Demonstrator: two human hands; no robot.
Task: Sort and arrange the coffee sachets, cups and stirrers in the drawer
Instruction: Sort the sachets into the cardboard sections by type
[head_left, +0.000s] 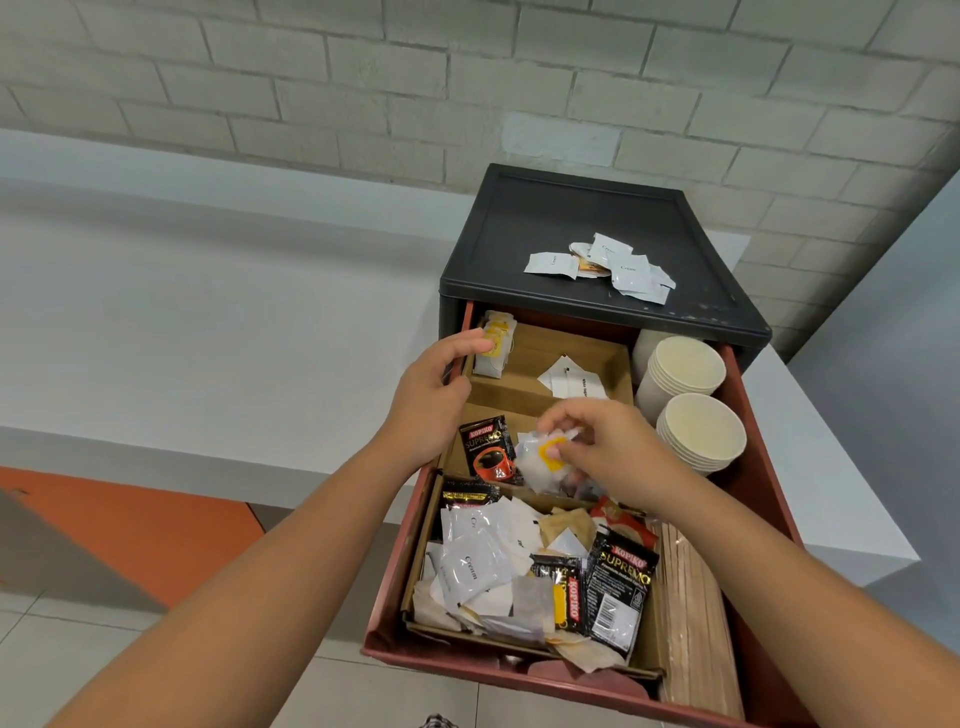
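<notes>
1. Two cup stacks (701, 431) stand at the drawer's (769, 499) right, with stirrers (696, 623) in front of them; coffee sachets (483, 566) fill the front compartment.
2. Over the middle compartment the right hand (618, 452) pinches a tea bag (540, 462); the left hand (431, 395) grips the drawer's left wall.
3. Cream sachets (618, 265) lie atop the cabinet (545, 218).

the red drawer (763, 483) stands open, black and white sachets (519, 571) heaped at its front, two stacks of paper cups (696, 431) back right, wooden stirrers (696, 623) along the right.
</notes>
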